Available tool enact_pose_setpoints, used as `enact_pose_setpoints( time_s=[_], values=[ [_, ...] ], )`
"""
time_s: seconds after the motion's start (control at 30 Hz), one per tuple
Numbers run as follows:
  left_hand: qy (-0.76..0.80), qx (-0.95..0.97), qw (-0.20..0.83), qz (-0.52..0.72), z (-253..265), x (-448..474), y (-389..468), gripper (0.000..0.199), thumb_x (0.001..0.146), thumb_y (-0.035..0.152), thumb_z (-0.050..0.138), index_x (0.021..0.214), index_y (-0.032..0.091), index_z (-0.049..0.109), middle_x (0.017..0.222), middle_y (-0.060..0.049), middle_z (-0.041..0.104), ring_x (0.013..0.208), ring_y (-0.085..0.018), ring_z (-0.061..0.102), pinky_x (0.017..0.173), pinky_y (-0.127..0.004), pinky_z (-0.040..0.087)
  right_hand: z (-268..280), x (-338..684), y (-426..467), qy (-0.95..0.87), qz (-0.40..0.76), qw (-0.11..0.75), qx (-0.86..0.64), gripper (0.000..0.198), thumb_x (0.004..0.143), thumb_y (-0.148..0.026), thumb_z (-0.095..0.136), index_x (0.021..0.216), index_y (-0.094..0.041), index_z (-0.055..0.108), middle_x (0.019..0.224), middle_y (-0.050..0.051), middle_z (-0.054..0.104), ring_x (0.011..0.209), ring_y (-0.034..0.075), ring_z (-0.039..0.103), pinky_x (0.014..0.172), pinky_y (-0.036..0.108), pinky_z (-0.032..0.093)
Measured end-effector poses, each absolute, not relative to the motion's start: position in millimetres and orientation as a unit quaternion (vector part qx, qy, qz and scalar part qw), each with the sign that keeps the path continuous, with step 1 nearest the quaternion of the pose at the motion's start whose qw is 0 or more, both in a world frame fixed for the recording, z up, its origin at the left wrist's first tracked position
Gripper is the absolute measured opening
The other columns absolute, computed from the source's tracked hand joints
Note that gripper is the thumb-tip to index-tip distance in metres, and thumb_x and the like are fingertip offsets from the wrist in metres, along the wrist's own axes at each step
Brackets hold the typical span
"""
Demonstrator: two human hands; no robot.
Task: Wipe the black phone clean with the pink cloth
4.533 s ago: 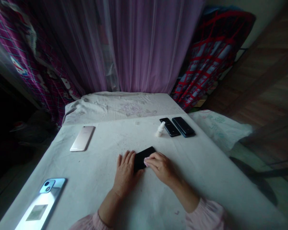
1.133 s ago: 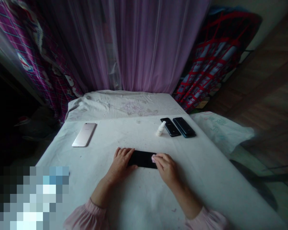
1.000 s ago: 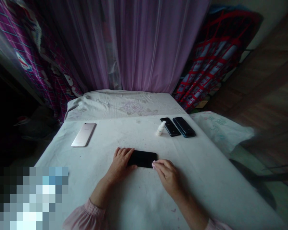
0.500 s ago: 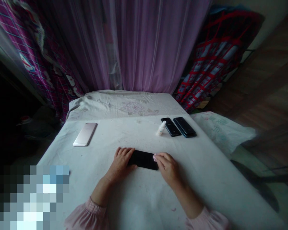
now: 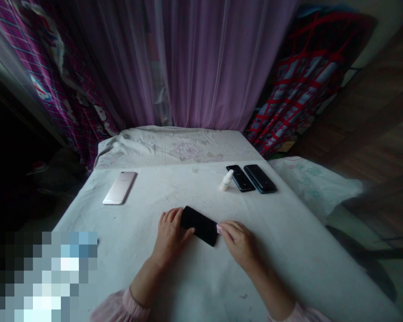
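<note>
A black smartphone lies at a slant on the white-covered table, its dark face up. My left hand grips its left end, fingers along the far edge and thumb on the near side. At the phone's right end, my right hand is closed in a pinch on a small pink cloth, which is against the phone's right edge. Part of the cloth is hidden by my fingers.
A white spray bottle stands at the back right beside a dark phone and further stacked dark phones. A pale pink phone lies at the left. Purple curtains hang behind the table.
The black smartphone has turned clockwise, its right end swinging nearer to me. My right hand has moved slightly right and nearer with the pink cloth.
</note>
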State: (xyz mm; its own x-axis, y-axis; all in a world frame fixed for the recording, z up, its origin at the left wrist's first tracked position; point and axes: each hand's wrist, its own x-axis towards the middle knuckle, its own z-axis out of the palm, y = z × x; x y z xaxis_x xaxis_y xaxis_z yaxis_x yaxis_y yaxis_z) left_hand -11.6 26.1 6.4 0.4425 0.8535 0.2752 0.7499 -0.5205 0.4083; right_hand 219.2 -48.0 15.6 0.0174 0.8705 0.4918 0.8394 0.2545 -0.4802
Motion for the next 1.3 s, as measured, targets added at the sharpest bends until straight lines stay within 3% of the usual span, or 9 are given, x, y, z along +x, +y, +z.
enact_pose_setpoints(
  time_s=[0.13,0.2,0.47,0.7,0.93,1.1,1.2,1.3],
  values=[
    [0.51,0.826,0.08,0.228,6,9,0,0.106,0.068,0.076,0.061,0.144,0.008,0.033,0.137,-0.025,0.049,0.128,-0.041,0.043,0.108,-0.061,0.026,20,210,-53,-0.708,0.029,0.354,-0.611,0.022,0.091,-0.016,0.049,0.09,-0.023,0.07,0.087,0.004,0.073,0.08,0.017,0.066,0.075,0.028,0.051],
    [0.509,0.829,0.074,0.219,4,13,-6,0.116,0.063,0.082,0.059,0.147,0.007,0.029,0.141,-0.026,0.045,0.132,-0.042,0.038,0.109,-0.062,0.022,22,205,-49,-0.714,0.036,0.344,-0.609,0.022,0.09,-0.014,0.049,0.089,-0.022,0.07,0.085,0.004,0.072,0.079,0.017,0.065,0.074,0.027,0.051],
    [0.512,0.832,0.064,0.205,0,14,-3,0.122,0.059,0.084,0.059,0.148,0.007,0.026,0.142,-0.025,0.044,0.133,-0.041,0.038,0.11,-0.061,0.02,30,179,-2,-0.725,0.075,0.314,-0.609,0.019,0.087,-0.012,0.055,0.084,-0.022,0.071,0.085,0.003,0.073,0.079,0.017,0.064,0.075,0.026,0.048],
    [0.507,0.839,0.078,0.183,3,14,-1,0.121,0.059,0.084,0.06,0.146,0.005,0.031,0.143,-0.026,0.043,0.134,-0.042,0.037,0.11,-0.061,0.021,38,148,46,-0.703,0.153,0.291,-0.63,0.018,0.084,-0.011,0.058,0.084,-0.02,0.073,0.087,0.005,0.074,0.084,0.017,0.065,0.079,0.025,0.046],
    [0.509,0.838,0.091,0.174,5,10,-3,0.121,0.063,0.08,0.06,0.15,0.007,0.021,0.149,-0.027,0.035,0.139,-0.042,0.028,0.11,-0.061,0.019,35,155,71,-0.662,0.213,0.344,-0.631,0.011,0.081,-0.021,0.063,0.081,-0.023,0.074,0.084,0.002,0.075,0.078,0.015,0.068,0.073,0.022,0.048],
    [0.503,0.844,0.099,0.158,8,25,-21,0.117,0.062,0.082,0.06,0.15,0.011,0.026,0.153,-0.026,0.026,0.142,-0.045,0.019,0.107,-0.068,0.018,27,192,65,-0.596,0.22,0.41,-0.654,0.022,0.084,-0.034,0.055,0.086,-0.021,0.073,0.084,0.004,0.075,0.079,0.018,0.069,0.073,0.026,0.052],
    [0.485,0.855,0.115,0.14,12,39,-26,0.105,0.065,0.078,0.062,0.148,0.021,0.034,0.154,-0.023,0.028,0.141,-0.045,0.022,0.106,-0.072,0.015,21,202,53,-0.55,0.245,0.46,-0.653,0.029,0.081,-0.042,0.054,0.082,-0.02,0.072,0.081,0.005,0.075,0.077,0.021,0.07,0.071,0.029,0.054],
    [0.464,0.867,0.126,0.133,20,43,-23,0.079,0.075,0.071,0.06,0.142,0.031,0.043,0.153,-0.018,0.032,0.141,-0.042,0.025,0.105,-0.074,0.013,15,204,40,-0.513,0.267,0.495,-0.648,0.035,0.077,-0.048,0.055,0.084,-0.019,0.073,0.083,0.008,0.076,0.079,0.023,0.07,0.071,0.032,0.056]
  ],
)
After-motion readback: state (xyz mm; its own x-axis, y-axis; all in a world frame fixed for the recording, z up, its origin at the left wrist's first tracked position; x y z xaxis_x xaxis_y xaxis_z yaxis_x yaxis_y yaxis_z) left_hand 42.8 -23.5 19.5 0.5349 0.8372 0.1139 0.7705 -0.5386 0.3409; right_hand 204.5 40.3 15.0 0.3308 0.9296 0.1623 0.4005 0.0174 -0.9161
